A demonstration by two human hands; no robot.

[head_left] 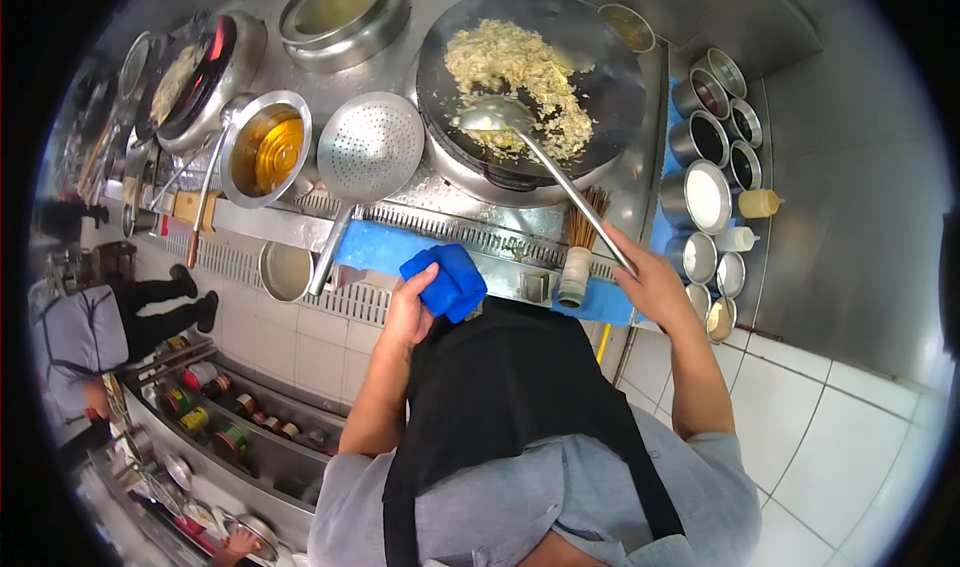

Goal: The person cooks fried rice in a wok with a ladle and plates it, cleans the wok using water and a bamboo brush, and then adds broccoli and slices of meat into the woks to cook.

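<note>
My right hand (645, 275) is closed around the handle of a metal ladle (497, 115). The ladle's bowl rests among fried rice (520, 72) in a large dark wok (625, 97) on the stove. In my left hand (410, 312) is a folded blue cloth (447, 282), held in front of the black apron, short of the wok. A perforated skimmer (371, 147) lies left of the wok, its handle reaching over the counter edge. Beside my right hand stands a bamboo brush (582, 242) with bristles up.
A pot of amber oil (240, 157) stands left of the skimmer. Metal containers of seasonings (708, 195) line the right side with squeeze bottles (757, 203). Another wok (190, 82) shows flame at far left. A person (95, 327) stands behind at left, near a shelf of cans (232, 442).
</note>
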